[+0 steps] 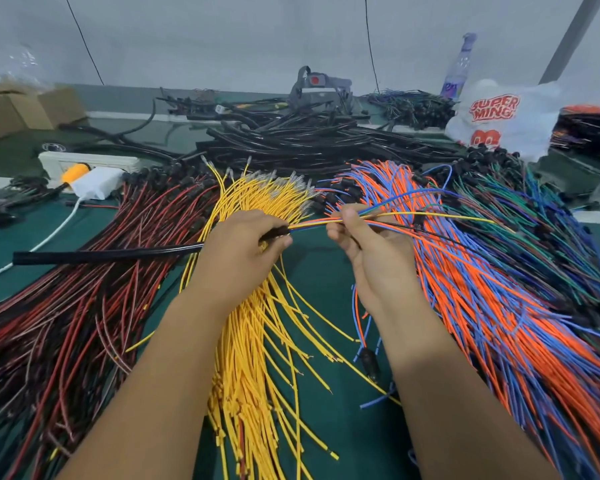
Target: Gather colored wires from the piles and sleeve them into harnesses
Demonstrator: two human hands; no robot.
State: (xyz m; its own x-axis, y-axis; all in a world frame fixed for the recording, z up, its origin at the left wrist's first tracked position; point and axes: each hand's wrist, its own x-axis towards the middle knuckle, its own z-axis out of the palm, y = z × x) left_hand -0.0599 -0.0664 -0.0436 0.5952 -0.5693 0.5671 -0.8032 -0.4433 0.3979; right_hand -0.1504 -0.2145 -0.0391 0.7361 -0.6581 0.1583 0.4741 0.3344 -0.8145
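Green-covered bench [312, 271] against a pale grey wall, loaded with sorted wire stock. Item in work: one black sleeve [108, 254], lying out toward the left edge over the red-and-black wire pile [84, 289], its near mouth gripped in the left hand [243, 251], fingers curled round it. Item two: a thin gathered wire bundle [395, 218], yellow, orange, blue and black strands, pinched between thumb and fingers of the right hand [364, 244]; the bundle's tips sit at the sleeve mouth, apparently entering it, the rest trailing right above the orange-and-blue wire pile [482, 289]. Hands stand near each other, apart, above the yellow wire pile [257, 323] at bench centre. Judged risks: a strand may buckle or splay at the mouth if fed unevenly; the trailing ends may snag on the orange-and-blue pile beneath and drag loose wires along; the sleeve's free length may catch on the red-and-black pile. Surroundings: green-and-blue wire pile [534, 237] toward the right edge; heap of black sleeves [309, 136] along the far edge; white power strip [84, 164] with a yellow plug at far left; cardboard box [21, 109] in the far left corner; printed plastic bag [499, 119] and bottle [459, 67] at far right.
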